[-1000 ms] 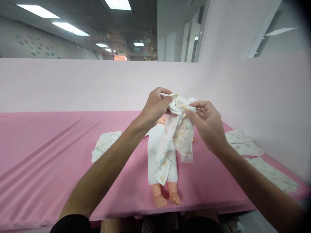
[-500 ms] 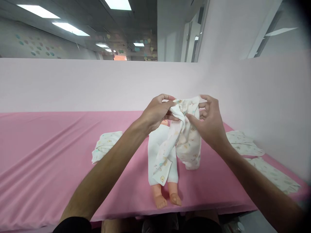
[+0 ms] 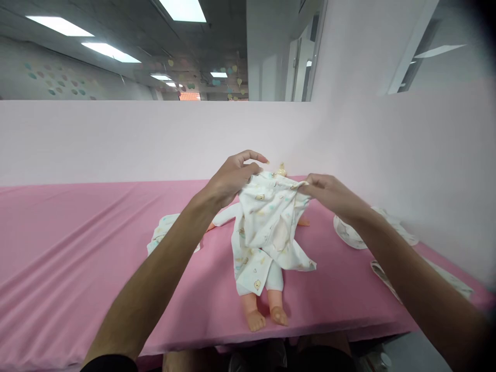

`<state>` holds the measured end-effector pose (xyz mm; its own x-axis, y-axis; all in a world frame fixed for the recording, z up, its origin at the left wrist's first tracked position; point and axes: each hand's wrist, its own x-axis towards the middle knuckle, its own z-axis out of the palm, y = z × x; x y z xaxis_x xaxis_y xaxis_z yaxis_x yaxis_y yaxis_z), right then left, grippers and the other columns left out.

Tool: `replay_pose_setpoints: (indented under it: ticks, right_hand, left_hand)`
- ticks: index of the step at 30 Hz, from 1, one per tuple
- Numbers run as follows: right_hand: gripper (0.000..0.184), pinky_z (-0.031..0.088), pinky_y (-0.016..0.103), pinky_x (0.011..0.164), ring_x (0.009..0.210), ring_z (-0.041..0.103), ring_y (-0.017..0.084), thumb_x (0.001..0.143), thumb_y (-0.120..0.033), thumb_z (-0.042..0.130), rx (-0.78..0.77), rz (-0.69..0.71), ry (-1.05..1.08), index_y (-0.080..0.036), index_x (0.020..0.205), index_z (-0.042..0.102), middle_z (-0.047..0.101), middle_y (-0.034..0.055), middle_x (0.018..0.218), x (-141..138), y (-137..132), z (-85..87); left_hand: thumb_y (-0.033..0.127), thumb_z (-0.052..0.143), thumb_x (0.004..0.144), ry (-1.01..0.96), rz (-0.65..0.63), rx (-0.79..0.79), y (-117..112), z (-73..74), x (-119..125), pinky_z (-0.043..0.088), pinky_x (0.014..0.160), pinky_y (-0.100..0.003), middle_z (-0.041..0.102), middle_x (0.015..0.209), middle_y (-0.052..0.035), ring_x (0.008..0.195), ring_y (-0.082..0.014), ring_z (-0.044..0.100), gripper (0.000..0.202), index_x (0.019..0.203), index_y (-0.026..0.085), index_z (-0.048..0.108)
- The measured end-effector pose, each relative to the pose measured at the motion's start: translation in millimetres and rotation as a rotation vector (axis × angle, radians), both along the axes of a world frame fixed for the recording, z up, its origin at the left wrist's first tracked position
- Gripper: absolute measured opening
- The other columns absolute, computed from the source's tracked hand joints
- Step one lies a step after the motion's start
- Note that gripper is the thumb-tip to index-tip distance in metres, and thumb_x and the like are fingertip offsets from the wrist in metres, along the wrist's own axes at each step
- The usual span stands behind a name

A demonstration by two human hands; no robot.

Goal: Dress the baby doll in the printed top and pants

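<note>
Pink sheeting (image 3: 186,305) underlies a printed garment (image 3: 259,212) hanging lengthwise toward the doll's feet (image 3: 256,320), pinched by left hand (image 3: 231,180) and right hand (image 3: 332,195).

Counter (image 3: 77,268): covered by a pink sheet (image 3: 186,310), creased toward the left. Left side: a patterned white folded cloth (image 3: 166,227), partly hidden. Right side: a round-edged white cloth (image 3: 346,235) and, nearer, a patterned cloth (image 3: 449,276) close to the right wall (image 3: 437,170), both partly hidden. Far side: a plain pale wall (image 3: 116,139) with a wide window (image 3: 217,51) above it. Seen through the glass: lit ceiling panels (image 3: 184,9), pastel spots (image 3: 58,82) at far left, a pale door frame (image 3: 296,72) toward the right. A second window (image 3: 430,51) stands at upper right.
</note>
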<state>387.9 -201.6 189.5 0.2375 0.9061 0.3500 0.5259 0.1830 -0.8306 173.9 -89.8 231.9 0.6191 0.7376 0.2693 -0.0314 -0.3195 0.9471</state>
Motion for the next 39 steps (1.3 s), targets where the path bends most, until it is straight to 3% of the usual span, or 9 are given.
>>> replay_pose_setpoints:
  ticks: [4, 9, 14, 17, 22, 28, 33, 36, 39]
  right_hand:
    - [0.034, 0.037, 0.027, 0.06, 0.062, 0.043, 0.011, 0.076, -0.032, 0.07, 0.057, 0.012, 0.301, -0.02, 0.061, 0.042, 0.043, -0.0031, 0.064, 8.4, 4.3, 7.4]
    - [0.027, 0.036, 0.028, 0.051, 0.059, 0.045, 0.013, 0.073, -0.031, 0.071, 0.022, -0.107, 0.362, -0.023, 0.066, 0.046, 0.05, -0.0009, 0.067, 3.3, 13.1, 3.8]
    - [0.024, 0.043, 0.03, 0.05, 0.064, 0.056, 0.018, 0.075, -0.037, 0.072, 0.064, -0.198, 0.426, -0.024, 0.083, 0.054, 0.061, 0.0035, 0.079, -24.3, 3.5, -4.3]
    - [0.025, 0.046, 0.03, 0.053, 0.065, 0.058, 0.018, 0.077, -0.037, 0.071, 0.127, -0.13, 0.469, -0.024, 0.089, 0.053, 0.061, 0.0025, 0.078, -44.4, -12.8, -7.2]
    - [0.038, 0.054, 0.034, 0.073, 0.086, 0.064, 0.02, 0.079, -0.035, 0.071, 0.185, 0.082, 0.437, -0.024, 0.108, 0.05, 0.066, 0.0046, 0.098, -59.7, -35.4, -9.0]
    - [0.025, 0.053, 0.032, 0.072, 0.09, 0.064, 0.02, 0.082, -0.028, 0.066, 0.311, -0.108, 0.291, -0.025, 0.102, 0.05, 0.064, 0.0046, 0.098, -51.7, -31.5, -8.6]
    - [0.015, 0.053, 0.033, 0.075, 0.091, 0.062, 0.02, 0.084, -0.023, 0.059, 0.472, -0.13, 0.331, -0.026, 0.096, 0.051, 0.062, 0.0036, 0.094, -44.2, -28.8, 4.5]
    - [0.014, 0.052, 0.034, 0.073, 0.09, 0.062, 0.019, 0.085, -0.023, 0.056, 0.555, -0.055, 0.384, -0.026, 0.097, 0.053, 0.06, 0.0028, 0.093, -40.6, -27.0, 20.4]
    - [0.016, 0.052, 0.033, 0.073, 0.089, 0.062, 0.019, 0.084, -0.023, 0.057, 0.632, 0.003, 0.431, -0.025, 0.1, 0.055, 0.061, 0.0016, 0.092, -33.7, -19.1, 33.0]
  left_hand:
    - [0.021, 0.067, 0.077, 0.053, 0.007, 0.042, 13.8, -8.5, -4.7, 0.019, 0.039, -0.018, 0.034, 0.052, 0.0065, 0.04, -0.0049, 0.028, 0.016, 0.093, 0.025, 0.065]
    - [0.023, 0.066, 0.079, 0.011, -0.047, -0.113, 17.5, -16.7, 5.8, 0.03, 0.041, -0.017, 0.042, 0.056, 0.0053, 0.044, -0.0054, 0.036, 0.016, 0.095, 0.023, 0.064]
    - [0.017, 0.062, 0.082, -0.163, -0.085, -0.253, -4.5, -19.2, 20.5, 0.043, 0.045, -0.02, 0.053, 0.065, 0.0013, 0.048, -0.0072, 0.051, 0.01, 0.091, 0.017, 0.06]
    - [0.021, 0.06, 0.086, -0.203, -0.123, -0.303, -26.5, -25.4, 26.0, 0.049, 0.051, -0.022, 0.057, 0.066, -0.0008, 0.054, -0.011, 0.06, 0.01, 0.095, 0.017, 0.057]
    - [0.022, 0.062, 0.086, -0.24, -0.113, -0.153, -51.7, -26.8, 25.5, 0.054, 0.063, -0.026, 0.065, 0.078, -0.0036, 0.065, -0.0118, 0.063, 0.015, 0.099, 0.018, 0.059]
    - [0.032, 0.064, 0.086, -0.158, -0.101, 0.014, -54.9, -21.8, 16.5, 0.05, 0.073, -0.026, 0.068, 0.095, -0.0061, 0.085, -0.0142, 0.063, 0.024, 0.107, 0.02, 0.063]
    - [0.036, 0.078, 0.075, -0.125, -0.037, 0.067, -40.9, -54.5, 14.6, 0.046, 0.094, -0.03, 0.052, 0.139, -0.0091, 0.125, -0.0217, 0.051, 0.074, 0.141, 0.032, 0.044]
    - [0.038, 0.079, 0.074, -0.05, -0.254, -0.06, -36.3, -78.5, 20.3, 0.046, 0.098, -0.035, 0.052, 0.141, -0.0117, 0.129, -0.0267, 0.049, 0.076, 0.141, 0.028, 0.044]
    - [0.038, 0.078, 0.076, -0.005, -0.442, -0.209, -41.0, -92.9, 26.1, 0.049, 0.095, -0.04, 0.064, 0.127, -0.0128, 0.116, -0.0282, 0.061, 0.063, 0.131, 0.02, 0.055]
